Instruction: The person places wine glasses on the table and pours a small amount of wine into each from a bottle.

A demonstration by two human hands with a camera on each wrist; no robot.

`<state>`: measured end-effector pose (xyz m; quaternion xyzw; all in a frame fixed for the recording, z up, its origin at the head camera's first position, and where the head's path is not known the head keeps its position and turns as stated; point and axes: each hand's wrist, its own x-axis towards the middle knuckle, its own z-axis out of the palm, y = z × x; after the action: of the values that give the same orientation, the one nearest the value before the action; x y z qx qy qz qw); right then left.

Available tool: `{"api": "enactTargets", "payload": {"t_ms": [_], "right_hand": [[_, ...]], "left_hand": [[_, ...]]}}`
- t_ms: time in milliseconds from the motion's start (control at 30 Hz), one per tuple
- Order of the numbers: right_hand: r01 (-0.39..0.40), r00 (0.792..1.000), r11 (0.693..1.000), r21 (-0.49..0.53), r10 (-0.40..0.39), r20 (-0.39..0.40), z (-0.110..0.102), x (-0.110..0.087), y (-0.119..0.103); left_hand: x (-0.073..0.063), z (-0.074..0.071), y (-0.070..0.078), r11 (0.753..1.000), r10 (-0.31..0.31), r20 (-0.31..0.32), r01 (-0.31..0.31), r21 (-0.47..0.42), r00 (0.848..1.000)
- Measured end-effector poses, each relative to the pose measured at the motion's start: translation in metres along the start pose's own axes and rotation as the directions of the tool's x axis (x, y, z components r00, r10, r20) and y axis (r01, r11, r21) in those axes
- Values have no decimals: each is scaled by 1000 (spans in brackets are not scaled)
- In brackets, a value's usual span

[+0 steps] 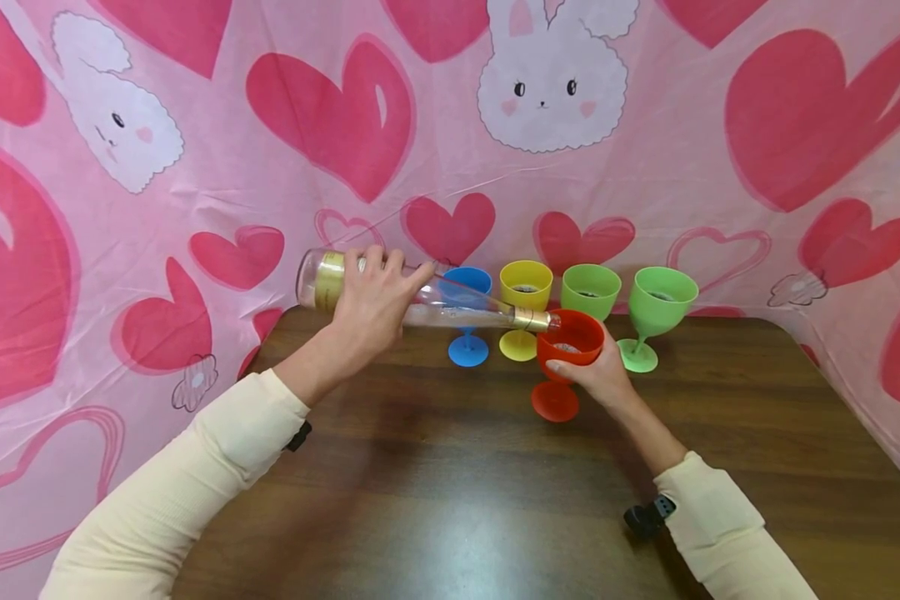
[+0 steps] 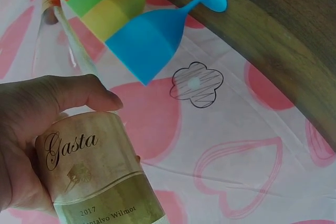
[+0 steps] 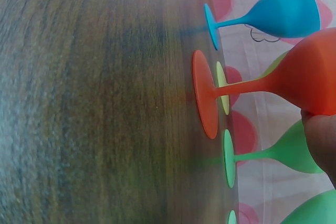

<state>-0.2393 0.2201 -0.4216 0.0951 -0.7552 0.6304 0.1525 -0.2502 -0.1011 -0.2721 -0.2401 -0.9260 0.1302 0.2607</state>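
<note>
My left hand (image 1: 371,300) grips a clear glass wine bottle (image 1: 465,310) around its body, fingers wrapped over the top. The bottle lies almost level, its gold-banded neck pointing right and its mouth at the rim of a red goblet (image 1: 553,354). Pale liquid shows along the bottle's lower side. A cream and gold label (image 2: 94,156) reads "Gasta" in the left wrist view. My right hand (image 1: 611,375) holds the red goblet by its bowl, thumb on the near side. Some liquid shows inside that bowl. The goblet stands upright, its foot at the tabletop in the right wrist view.
Behind the red goblet stand a blue goblet (image 1: 468,287), a yellow goblet (image 1: 527,287) and two green ones, the right green goblet (image 1: 662,308) farthest over. Liquid shows in the yellow and green bowls. A heart-patterned cloth (image 1: 330,167) hangs behind the wooden table (image 1: 450,500).
</note>
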Motion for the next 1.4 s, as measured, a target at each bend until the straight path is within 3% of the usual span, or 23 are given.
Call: {"api": "enactTargets", "payload": {"t_ms": [700, 1067, 1400], "right_hand": [[-10, 1000, 1000, 8, 10, -1, 2, 0, 0], [3, 1000, 1000, -9, -3, -5, 0, -1, 1], [2, 1000, 1000, -13, -2, -10, 0, -1, 1]], "left_hand": [[5, -4, 0, 998, 49, -76, -45, 52, 996], [-4, 9, 6, 998, -9, -16, 8, -62, 1000], [-14, 26, 13, 971, -71, 141, 101, -216, 987]]}}
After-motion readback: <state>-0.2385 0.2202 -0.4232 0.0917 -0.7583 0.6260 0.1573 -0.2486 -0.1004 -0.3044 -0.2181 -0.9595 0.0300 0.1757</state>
